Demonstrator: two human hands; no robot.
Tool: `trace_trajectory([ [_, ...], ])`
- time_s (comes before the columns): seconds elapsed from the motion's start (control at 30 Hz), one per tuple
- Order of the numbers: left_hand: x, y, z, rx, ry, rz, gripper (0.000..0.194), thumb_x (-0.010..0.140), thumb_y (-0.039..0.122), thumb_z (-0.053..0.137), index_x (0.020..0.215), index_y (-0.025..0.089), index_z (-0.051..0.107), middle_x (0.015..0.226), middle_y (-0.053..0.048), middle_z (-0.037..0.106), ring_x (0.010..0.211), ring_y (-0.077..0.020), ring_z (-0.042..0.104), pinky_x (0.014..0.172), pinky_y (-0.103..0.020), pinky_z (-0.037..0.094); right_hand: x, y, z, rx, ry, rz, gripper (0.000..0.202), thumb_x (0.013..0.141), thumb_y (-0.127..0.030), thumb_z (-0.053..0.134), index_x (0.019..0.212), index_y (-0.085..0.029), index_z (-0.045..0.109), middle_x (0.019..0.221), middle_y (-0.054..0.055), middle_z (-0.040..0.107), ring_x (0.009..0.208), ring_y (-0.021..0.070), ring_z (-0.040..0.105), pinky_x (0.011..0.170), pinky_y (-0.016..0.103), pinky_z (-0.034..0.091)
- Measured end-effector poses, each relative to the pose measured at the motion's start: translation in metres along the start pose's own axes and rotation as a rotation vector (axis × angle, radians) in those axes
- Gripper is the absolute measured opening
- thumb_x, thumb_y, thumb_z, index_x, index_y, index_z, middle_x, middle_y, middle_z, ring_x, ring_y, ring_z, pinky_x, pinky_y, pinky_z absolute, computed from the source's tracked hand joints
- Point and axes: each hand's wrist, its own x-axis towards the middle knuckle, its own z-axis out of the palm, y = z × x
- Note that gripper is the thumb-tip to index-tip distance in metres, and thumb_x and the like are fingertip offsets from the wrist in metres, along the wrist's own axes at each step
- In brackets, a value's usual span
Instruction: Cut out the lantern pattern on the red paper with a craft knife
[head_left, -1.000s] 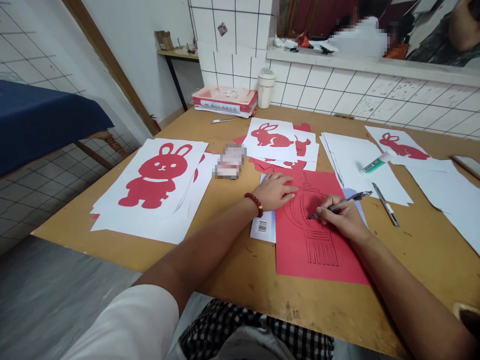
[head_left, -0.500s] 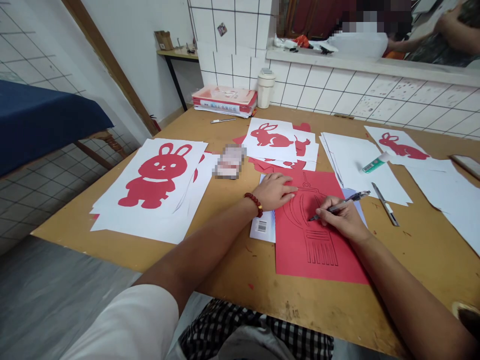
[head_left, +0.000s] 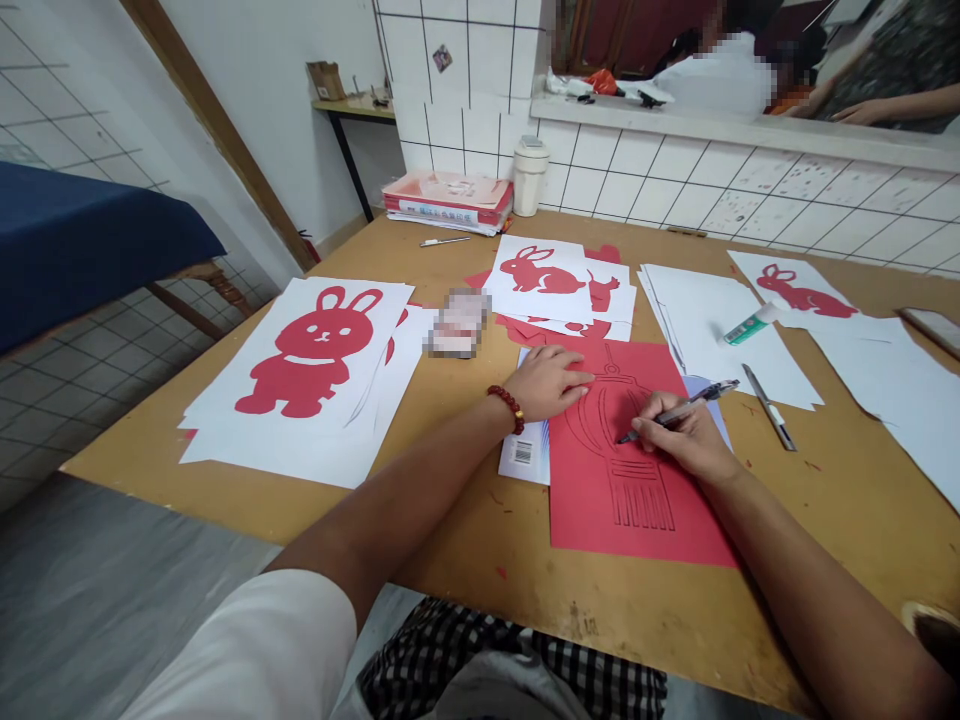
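Observation:
A sheet of red paper [head_left: 585, 510] lies before me, bearing a line drawing of a lantern with a fringe. My right hand [head_left: 686, 435] grips a pen [head_left: 701, 396], its tip touching the lantern's body. Flat on the sheet's upper left edge rests my left hand [head_left: 546, 382], fingers stretched out, a red bead bracelet at the wrist. Beneath the red paper a pale booklet with a barcode [head_left: 523, 453] sticks out on the left. Right of the pen lies a utility knife [head_left: 769, 407], and a glue stick [head_left: 750, 323] rests on white sheets.
White sheets with a red paper bear [head_left: 307, 350] lie left; rabbit cutouts [head_left: 541, 272] lie behind. A blurred pink item [head_left: 459, 323] sits between. Stacked paper packs [head_left: 448, 200] and a white cup [head_left: 531, 175] stand at the back. Other people appear past the ledge [head_left: 720, 125].
My hands and the pen stay almost in place. Beyond the ledge, the people have shifted, and one person's arm now lies lower.

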Motion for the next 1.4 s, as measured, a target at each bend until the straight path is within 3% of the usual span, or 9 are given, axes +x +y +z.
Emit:
trace_trajectory([
  [0.6, 0.0, -0.001, 0.001, 0.021, 0.005, 0.012, 0.034, 0.103, 0.038, 0.051, 0.129, 0.029, 0.07, 0.142, -0.005, 0.059, 0.132, -0.0264, 0.047, 0.114, -0.046, 0.035, 0.0, -0.002, -0.003, -0.007, -0.045, -0.012, 0.04, 0.078, -0.052, 0.077, 0.062, -0.02, 0.059, 0.051, 0.001, 0.057, 0.048, 0.0124, 0.048, 0.049, 0.028, 0.037],
  [0.87, 0.0, -0.001, 0.002, 0.027, 0.014, 0.009, 0.033, 0.103, 0.038, 0.051, 0.128, 0.03, 0.071, 0.142, -0.004, 0.06, 0.132, -0.0263, 0.048, 0.114, -0.046, 0.035, 0.0, 0.006, -0.004, 0.095, -0.047, -0.006, 0.033, 0.077, -0.042, 0.08, 0.062, -0.02, 0.061, 0.049, 0.0, 0.057, 0.045, 0.0107, 0.047, 0.046, 0.026, 0.034],
  [1.03, 0.0, -0.001, 0.001, 0.013, 0.009, 0.008, 0.033, 0.102, 0.038, 0.051, 0.128, 0.029, 0.07, 0.142, -0.004, 0.06, 0.132, -0.0267, 0.048, 0.114, -0.047, 0.035, 0.006, 0.011, -0.002, 0.432, 0.204, 0.016, 0.032, 0.072, -0.036, 0.083, 0.06, -0.021, 0.057, 0.041, -0.005, 0.045, 0.037, 0.0072, 0.037, 0.041, 0.023, 0.025],
  [1.17, 0.0, -0.003, -0.001, -0.033, 0.013, 0.001, 0.032, 0.102, 0.039, 0.051, 0.125, 0.028, 0.071, 0.14, -0.004, 0.061, 0.131, -0.0252, 0.05, 0.114, -0.047, 0.037, 0.014, 0.008, -0.002, 0.596, 0.396, 0.053, 0.032, 0.066, -0.028, 0.085, 0.058, -0.021, 0.054, 0.043, -0.006, 0.041, 0.038, 0.0062, 0.037, 0.039, 0.021, 0.021],
  [1.4, 0.003, -0.009, 0.006, -0.043, 0.134, -0.073, 0.032, 0.1, 0.032, 0.054, 0.123, 0.02, 0.072, 0.135, -0.009, 0.063, 0.127, -0.0244, 0.053, 0.112, -0.042, 0.041, 0.021, 0.01, -0.007, 0.694, 0.47, 0.07, 0.034, 0.066, -0.027, 0.081, 0.057, -0.022, 0.049, 0.042, -0.007, 0.041, 0.039, 0.0067, 0.033, 0.04, 0.021, 0.026],
])
